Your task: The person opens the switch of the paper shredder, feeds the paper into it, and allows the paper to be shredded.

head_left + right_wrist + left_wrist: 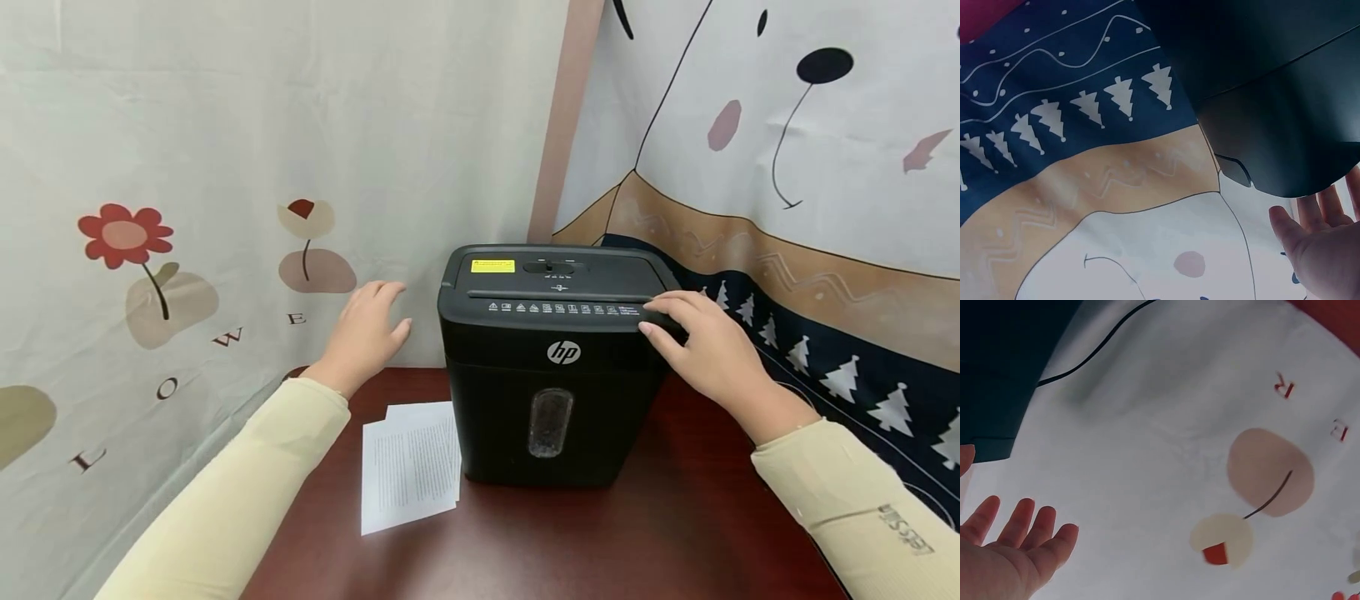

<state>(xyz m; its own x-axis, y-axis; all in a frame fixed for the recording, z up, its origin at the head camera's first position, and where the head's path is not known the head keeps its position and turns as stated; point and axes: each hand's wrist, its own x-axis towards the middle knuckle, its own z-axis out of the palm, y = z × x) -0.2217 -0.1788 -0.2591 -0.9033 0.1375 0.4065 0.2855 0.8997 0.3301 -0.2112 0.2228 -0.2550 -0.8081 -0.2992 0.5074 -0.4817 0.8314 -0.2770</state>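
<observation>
A black paper shredder [498, 400] with an HP logo stands upright on the table, a small clear window in its front. My left hand [366, 337] is in the air to the left of it, fingers spread and holding nothing. The left wrist view shows the palm of this hand [1007, 562] near the shredder's edge. At the shredder's top right front corner is my right hand [708, 354], with fingers over the top and thumb by the front rim. Its fingers look fairly straight in the right wrist view, right at the shredder's edge.
Printed paper sheets [411, 467] lie on the dark red table [540, 542] to the left of the shredder. Patterned curtains [420, 125] hang close behind and on both sides. A black cord [1094, 356] runs from behind the shredder.
</observation>
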